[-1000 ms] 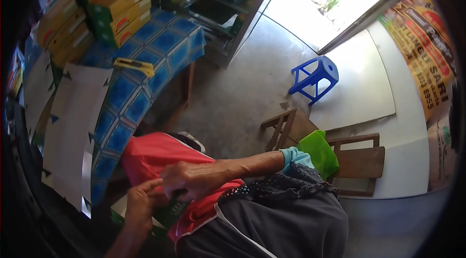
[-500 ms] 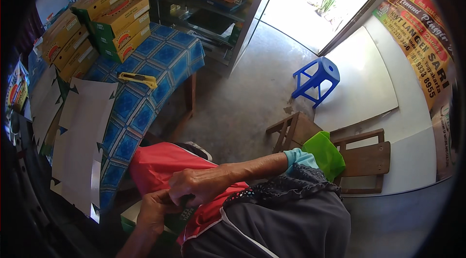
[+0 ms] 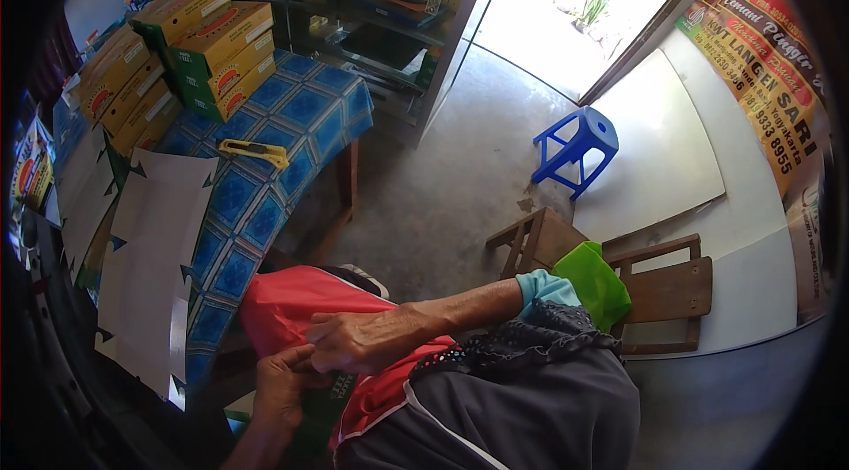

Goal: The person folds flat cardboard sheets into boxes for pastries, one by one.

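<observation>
Two bare hands meet at the person's lap, close together over a green carton (image 3: 338, 390) with pale printing on its side. The left hand (image 3: 279, 388) reaches in from the lower edge, its thumb and forefinger drawn together beside the carton's upper part; whether anything is pinched between them cannot be told. The right hand (image 3: 358, 342) lies above the carton, palm down and fingers bent, hiding part of it; its fingertips are too covered to tell if they grip. A light blue cuff (image 3: 536, 290) circles the right forearm near the elbow. Red cloth (image 3: 296, 302) with white piping lies beneath and beyond the hands.

To the left stands a table (image 3: 301, 103) under a blue checked cover. It carries flat pale card sheets (image 3: 155, 249) with notched edges, a yellow cutter (image 3: 254, 152) near them, and stacked yellow-and-green boxes (image 3: 221, 63) towards the far end. Past the table is a glass-fronted cabinet (image 3: 380, 45). On the right, a blue stool (image 3: 579, 145) stands near a pale board (image 3: 659, 152), with a wooden chair (image 3: 663, 293) nearer.
</observation>
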A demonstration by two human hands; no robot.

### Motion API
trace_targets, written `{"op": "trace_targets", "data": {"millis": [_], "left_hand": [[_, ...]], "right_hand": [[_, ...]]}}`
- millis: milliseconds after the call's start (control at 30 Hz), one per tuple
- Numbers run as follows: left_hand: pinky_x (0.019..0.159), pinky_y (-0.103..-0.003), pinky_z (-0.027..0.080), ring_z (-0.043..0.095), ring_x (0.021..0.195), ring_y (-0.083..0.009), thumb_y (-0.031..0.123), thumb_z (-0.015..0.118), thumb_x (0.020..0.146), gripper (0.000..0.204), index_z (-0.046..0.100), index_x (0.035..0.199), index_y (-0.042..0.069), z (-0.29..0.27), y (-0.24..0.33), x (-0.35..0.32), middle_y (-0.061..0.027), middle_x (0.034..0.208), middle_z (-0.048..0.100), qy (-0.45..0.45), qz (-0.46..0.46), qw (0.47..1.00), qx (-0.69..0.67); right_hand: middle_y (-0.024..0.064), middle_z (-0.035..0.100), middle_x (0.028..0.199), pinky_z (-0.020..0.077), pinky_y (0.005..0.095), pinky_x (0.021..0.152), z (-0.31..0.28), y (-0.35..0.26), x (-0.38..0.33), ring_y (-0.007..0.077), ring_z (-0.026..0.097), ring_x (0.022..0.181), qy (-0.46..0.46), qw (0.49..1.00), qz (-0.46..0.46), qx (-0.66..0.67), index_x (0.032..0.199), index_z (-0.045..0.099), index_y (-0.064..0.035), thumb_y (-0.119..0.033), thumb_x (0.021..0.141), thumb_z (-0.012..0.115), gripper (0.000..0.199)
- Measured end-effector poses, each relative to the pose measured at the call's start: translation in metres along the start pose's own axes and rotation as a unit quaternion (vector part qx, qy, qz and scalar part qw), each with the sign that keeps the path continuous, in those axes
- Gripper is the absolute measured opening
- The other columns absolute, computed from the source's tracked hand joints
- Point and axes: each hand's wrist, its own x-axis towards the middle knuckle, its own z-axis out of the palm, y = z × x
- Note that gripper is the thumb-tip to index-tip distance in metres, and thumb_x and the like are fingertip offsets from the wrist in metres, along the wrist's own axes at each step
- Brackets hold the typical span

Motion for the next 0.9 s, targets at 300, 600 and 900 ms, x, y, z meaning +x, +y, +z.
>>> {"op": "trace_targets", "data": {"millis": [300, 600, 900], "left_hand": [[0.073, -0.028, 0.06, 0.072, 0.082, -0.0195, -0.017, 0.068, 0.067, 0.049, 0.065, 0.115, -0.01, -0.002, -0.005, 0.004, -0.0172, 0.097, 0.073, -0.009, 0.019, 1.0, 0.006], [0.073, -0.027, 0.06, 0.072, 0.083, -0.0186, -0.017, 0.069, 0.068, 0.051, 0.064, 0.118, -0.009, -0.005, -0.001, 0.0, -0.0176, 0.099, 0.072, -0.017, 0.061, 0.998, 0.02], [0.077, -0.032, 0.06, 0.072, 0.085, -0.0207, -0.019, 0.072, 0.066, 0.064, 0.057, 0.127, -0.009, 0.003, 0.011, -0.016, -0.0167, 0.1, 0.072, -0.07, 0.023, 0.997, 0.006]], "right_hand": [[0.0087, 0.05, 0.075, 0.0394, 0.042, 0.071, -0.002, 0.005, -0.004, 0.0278, 0.05, 0.079, 0.006, 0.999, -0.053, 0.011, 0.071, 0.053, -0.0055, -0.011, 0.071, 0.066, 0.013], [0.0097, 0.046, 0.077, 0.0398, 0.0415, 0.068, 0.009, 0.001, -0.002, 0.0273, 0.049, 0.079, 0.046, 0.993, -0.076, -0.083, 0.069, 0.05, -0.0039, -0.015, 0.06, 0.065, 0.021], [0.0122, 0.062, 0.068, 0.0451, 0.0424, 0.062, -0.008, 0.005, 0.007, 0.0282, 0.062, 0.072, 0.017, 0.984, 0.148, 0.093, 0.065, 0.061, -0.0012, -0.011, 0.062, 0.079, 0.021]]}}
